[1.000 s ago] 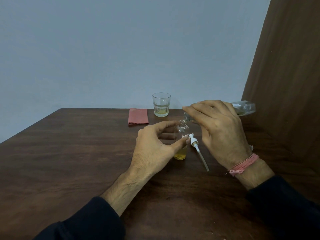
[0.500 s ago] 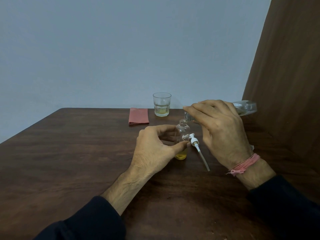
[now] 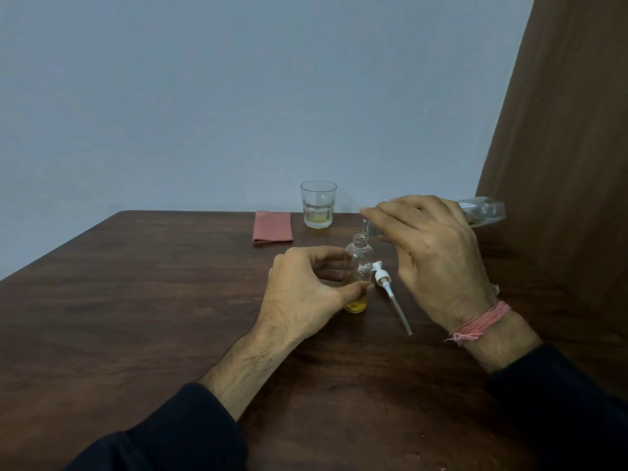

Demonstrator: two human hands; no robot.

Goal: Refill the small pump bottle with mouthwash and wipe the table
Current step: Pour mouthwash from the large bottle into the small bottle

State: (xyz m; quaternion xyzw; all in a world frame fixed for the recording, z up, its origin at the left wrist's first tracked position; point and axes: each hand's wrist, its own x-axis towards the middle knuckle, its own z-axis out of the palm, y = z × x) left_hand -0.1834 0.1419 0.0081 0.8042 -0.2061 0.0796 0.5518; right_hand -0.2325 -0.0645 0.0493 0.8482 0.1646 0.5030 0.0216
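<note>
Pump bottle: small, clear, upright on the surface, centre-right; cap off, neck open; a shallow yellow layer at the bottom, mostly empty above.
Left hand: curled around the pump bottle, thumb and fingers pinching its lower body to steady it.
Right hand: closed around the large clear bottle, held tipped almost level, its mouth just above and touching or nearly touching the small neck.
Step in hand: pouring, by my reading; whether liquid runs right now is too fine to tell.
Progress: early; fill level low, wiping not begun.
Next move calls for: a slow steady tilt with the two mouths kept aligned, then levelling off before the neck floods; the narrow opening leaves little margin for spill.
Pump head: white, lying on the surface just right of the bottle, dip tube pointing toward the person, under the right wrist; a dropped wrist could knock it.
Cloth: red, folded, at the far edge, well apart.
Glass: beside the cloth, a little yellow liquid inside; clear of the pour.
</note>
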